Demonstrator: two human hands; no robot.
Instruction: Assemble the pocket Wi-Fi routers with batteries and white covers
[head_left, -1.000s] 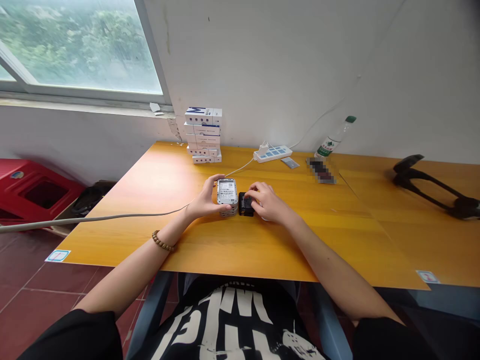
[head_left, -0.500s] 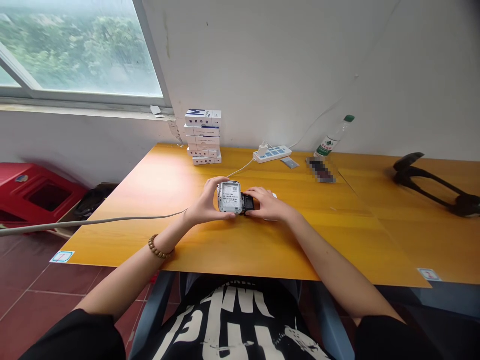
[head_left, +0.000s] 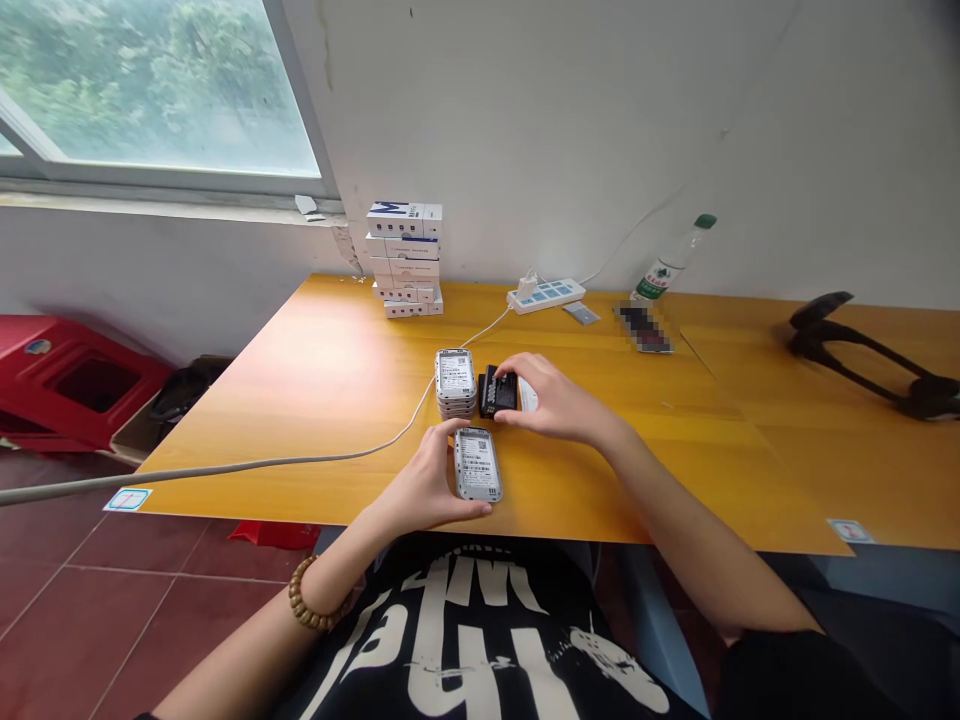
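Pinching silvery rectangular plastic shell point(head_left: 478, 465) end to end with left grip point(head_left: 426, 482), near front of orange wooden tabletop point(head_left: 360, 390); keep level. With right grip point(head_left: 556, 400), pinching black blocky batteries point(head_left: 504, 395) toward 1 o'clock; press evenly, clear of stacked silvery shells point(head_left: 456, 378) toward 11.

so the device stack point(head_left: 456, 376) is parked behind the loose device point(head_left: 478, 465), batteries point(head_left: 500, 392) placed just right of that stack, boxes point(head_left: 405, 247) piled further back, left of the power strip point(head_left: 551, 295).
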